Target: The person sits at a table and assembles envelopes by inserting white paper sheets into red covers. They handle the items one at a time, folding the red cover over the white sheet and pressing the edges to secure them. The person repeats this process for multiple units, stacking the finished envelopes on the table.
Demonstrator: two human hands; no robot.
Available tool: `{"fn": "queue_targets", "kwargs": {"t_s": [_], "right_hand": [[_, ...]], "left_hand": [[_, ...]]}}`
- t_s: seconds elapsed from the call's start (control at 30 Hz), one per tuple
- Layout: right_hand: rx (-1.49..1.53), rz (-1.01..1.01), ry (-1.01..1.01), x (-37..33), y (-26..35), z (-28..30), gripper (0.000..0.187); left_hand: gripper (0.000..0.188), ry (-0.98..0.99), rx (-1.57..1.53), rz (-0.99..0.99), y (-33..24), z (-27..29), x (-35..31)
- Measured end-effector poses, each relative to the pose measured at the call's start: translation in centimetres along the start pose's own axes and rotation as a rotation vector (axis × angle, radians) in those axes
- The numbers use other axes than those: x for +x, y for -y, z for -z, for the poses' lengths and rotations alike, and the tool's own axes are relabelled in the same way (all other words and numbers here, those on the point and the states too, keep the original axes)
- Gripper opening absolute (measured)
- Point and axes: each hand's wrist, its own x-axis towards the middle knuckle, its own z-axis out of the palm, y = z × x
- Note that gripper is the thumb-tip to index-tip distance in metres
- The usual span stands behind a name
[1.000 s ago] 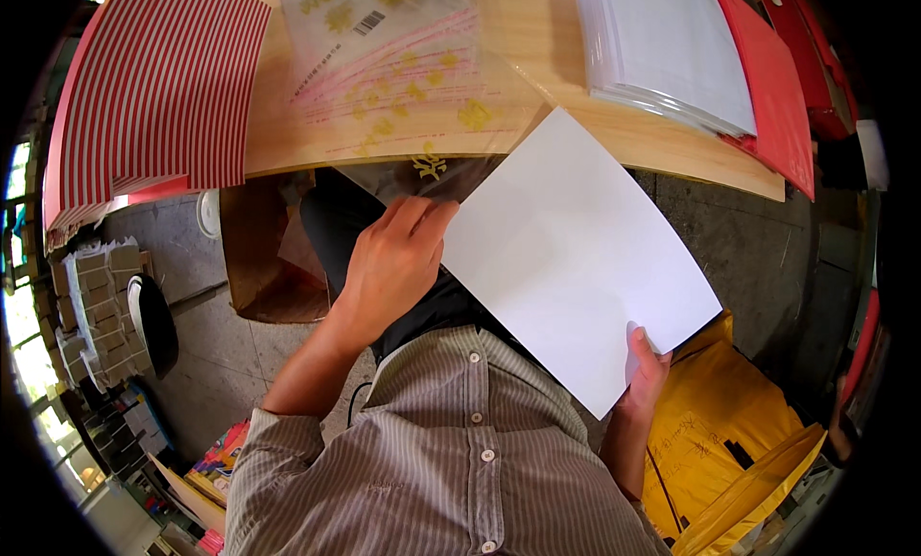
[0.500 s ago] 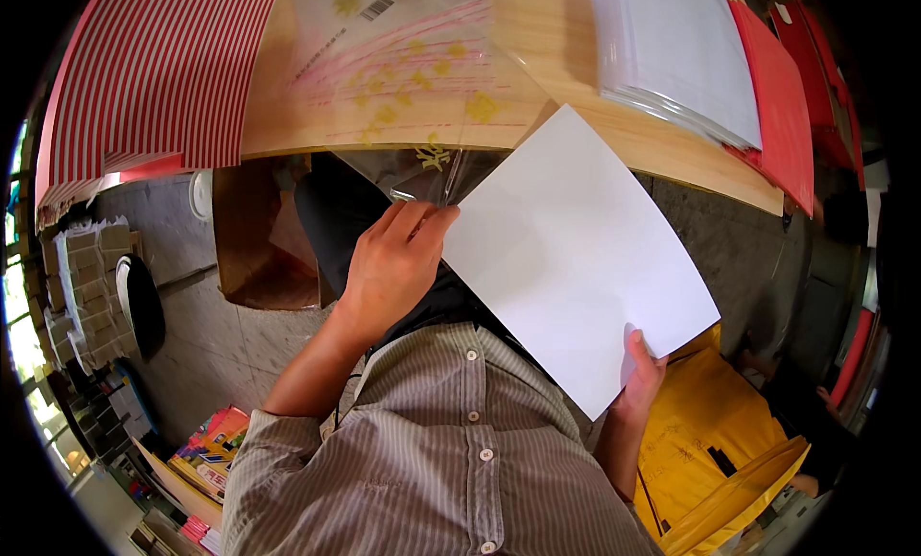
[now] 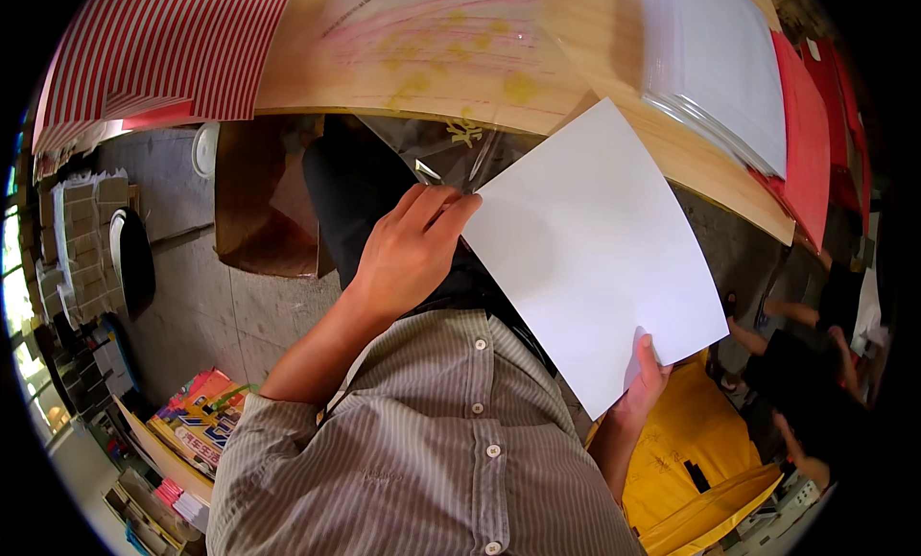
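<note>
My right hand (image 3: 641, 378) grips a plain white sheet (image 3: 595, 249) by its lower right edge, thumb on top and fingers underneath. The sheet is tilted, its upper corner overlapping the table's front edge. Beside its left corner, my left hand (image 3: 408, 244) pinches the near edge of a clear plastic bag (image 3: 451, 52) printed in yellow and pink. Most of that bag lies flat on the table, and its near end droops over the edge above my dark-trousered leg. Whether the sheet's corner touches the bag cannot be made out.
On the wooden table (image 3: 576, 62), red-and-white striped sheets (image 3: 177, 52) lie at left. White sheets in clear plastic (image 3: 715, 76) and red sheets (image 3: 806, 139) lie at right. A cardboard box (image 3: 254, 201) stands below. A yellow bag (image 3: 686, 431) sits at my right, near another person (image 3: 801, 378).
The view has swung slightly, so the table edge sits differently in it. Both hands keep their grips, and the sheet stays at almost the same tilt. More of another person shows at right.
</note>
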Motion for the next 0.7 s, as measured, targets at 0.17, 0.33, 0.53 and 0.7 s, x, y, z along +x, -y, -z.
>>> {"fn": "queue_targets", "kwargs": {"t_s": [0.17,0.33,0.53,0.7], "right_hand": [[-0.012,0.01,-0.001,0.2,0.1,0.0,0.049],[-0.007,0.015,0.006,0.2,0.0,0.1,0.05],[-0.006,-0.004,0.013,0.5,0.2,0.5,0.056],[-0.022,0.026,0.015,0.1,0.5,-0.3,0.056]], "left_hand": [[0.029,-0.138,-0.214,0.116,0.4,-0.5,-1.2],[0.043,-0.026,-0.953,0.561,2.2,-2.6,-7.3],[0.05,0.015,-1.5,0.794,1.0,-4.6,-5.9],[0.045,-0.063,-1.436,0.745,0.6,-5.1,-5.2]]}}
